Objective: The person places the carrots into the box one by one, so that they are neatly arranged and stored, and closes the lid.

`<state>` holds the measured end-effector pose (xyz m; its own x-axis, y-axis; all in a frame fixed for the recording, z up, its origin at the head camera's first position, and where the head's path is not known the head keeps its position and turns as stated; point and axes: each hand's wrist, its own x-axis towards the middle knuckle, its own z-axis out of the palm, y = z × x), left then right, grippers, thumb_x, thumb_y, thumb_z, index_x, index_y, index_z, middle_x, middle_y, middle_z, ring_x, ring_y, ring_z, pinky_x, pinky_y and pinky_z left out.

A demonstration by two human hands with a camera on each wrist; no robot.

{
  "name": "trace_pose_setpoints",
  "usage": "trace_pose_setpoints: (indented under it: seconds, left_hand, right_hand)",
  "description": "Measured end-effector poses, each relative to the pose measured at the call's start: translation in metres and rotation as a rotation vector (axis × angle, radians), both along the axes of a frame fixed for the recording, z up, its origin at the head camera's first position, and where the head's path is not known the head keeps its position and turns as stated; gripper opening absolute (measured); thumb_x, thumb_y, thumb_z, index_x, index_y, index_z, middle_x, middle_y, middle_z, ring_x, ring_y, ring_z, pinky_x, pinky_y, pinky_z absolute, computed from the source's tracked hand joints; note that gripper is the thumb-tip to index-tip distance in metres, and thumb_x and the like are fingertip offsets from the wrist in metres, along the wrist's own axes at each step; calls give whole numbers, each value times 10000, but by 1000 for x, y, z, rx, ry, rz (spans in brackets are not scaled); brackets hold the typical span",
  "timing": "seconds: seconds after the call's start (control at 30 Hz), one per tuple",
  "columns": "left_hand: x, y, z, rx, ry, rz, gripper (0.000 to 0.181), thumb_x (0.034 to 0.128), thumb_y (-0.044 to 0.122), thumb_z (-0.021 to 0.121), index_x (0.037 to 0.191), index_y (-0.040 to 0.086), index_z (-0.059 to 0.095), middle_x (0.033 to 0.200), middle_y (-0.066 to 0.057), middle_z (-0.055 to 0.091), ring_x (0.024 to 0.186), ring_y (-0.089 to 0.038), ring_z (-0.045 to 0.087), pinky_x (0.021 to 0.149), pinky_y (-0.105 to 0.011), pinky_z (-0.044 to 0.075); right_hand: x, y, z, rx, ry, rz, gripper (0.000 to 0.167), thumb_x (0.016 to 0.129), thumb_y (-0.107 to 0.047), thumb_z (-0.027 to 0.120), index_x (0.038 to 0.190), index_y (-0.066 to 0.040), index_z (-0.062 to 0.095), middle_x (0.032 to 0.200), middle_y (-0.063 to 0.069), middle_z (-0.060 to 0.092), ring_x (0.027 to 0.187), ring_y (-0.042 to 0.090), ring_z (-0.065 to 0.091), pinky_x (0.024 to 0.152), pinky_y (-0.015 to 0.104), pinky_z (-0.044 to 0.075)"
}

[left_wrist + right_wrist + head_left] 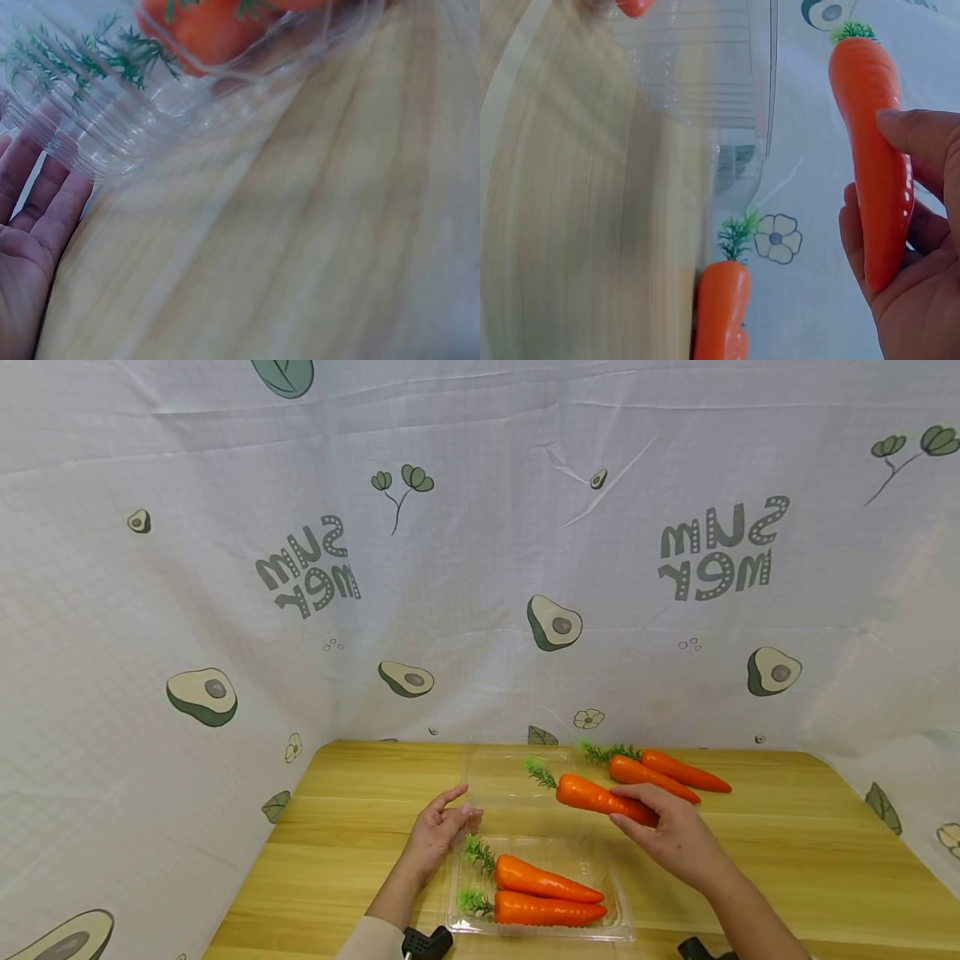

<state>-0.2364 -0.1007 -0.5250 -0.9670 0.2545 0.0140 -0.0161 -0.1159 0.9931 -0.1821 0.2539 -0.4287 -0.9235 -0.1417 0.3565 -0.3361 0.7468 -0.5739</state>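
Note:
My right hand (678, 835) holds an orange carrot (587, 792) by its tapered end, above the table and behind a clear plastic box. In the right wrist view, thumb and fingers grip this carrot (864, 105), its green top pointing away from the palm. Two more carrots (543, 878) lie side by side in the clear box (543, 932), their leafy ends at the left. At the box's back left corner is my left hand (433, 842), its fingers loosely extended. The left wrist view has its fingers (54, 195) against or just behind the ribbed clear wall; contact is uncertain.
The box's clear lid (498, 777) stands raised behind it. Further back on the right, two loose carrots (686, 771) lie on the wooden table (360, 802). A white cloth (480, 552) printed with avocados hangs behind the table and along its sides.

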Motion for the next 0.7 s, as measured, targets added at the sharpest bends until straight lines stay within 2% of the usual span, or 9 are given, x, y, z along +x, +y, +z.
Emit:
trace_pose_setpoints:
  seconds: [0.33, 0.57, 0.7]
  left_hand:
    - [-1, 0, -1, -5, -6, 1, 598, 1034, 249, 621, 1545, 25, 406, 1164, -44, 773, 1002, -114, 732, 936, -229, 566]
    - [-1, -1, 0, -8, -3, 2, 609, 1030, 247, 628, 1545, 16, 399, 1162, -60, 772, 1022, -139, 737, 937, -230, 566]
    - [-1, -1, 0, -12, -7, 3, 603, 1031, 245, 627, 1544, 21, 403, 1165, -70, 771, 1018, -137, 737, 941, -231, 565]
  right_hand:
    - [2, -13, -1, -32, -40, 45, 321, 869, -169, 824, 1180, -163, 745, 1138, 23, 737, 901, 31, 625, 746, 215, 578]
    - [7, -23, -2, -19, -55, 72, 305, 873, -204, 824, 1167, -220, 745, 1128, -69, 729, 988, 64, 644, 823, 244, 582]
    - [10, -29, -4, -18, -57, 102, 306, 870, -217, 828, 1164, -234, 746, 1114, -95, 726, 984, 47, 647, 829, 250, 587]
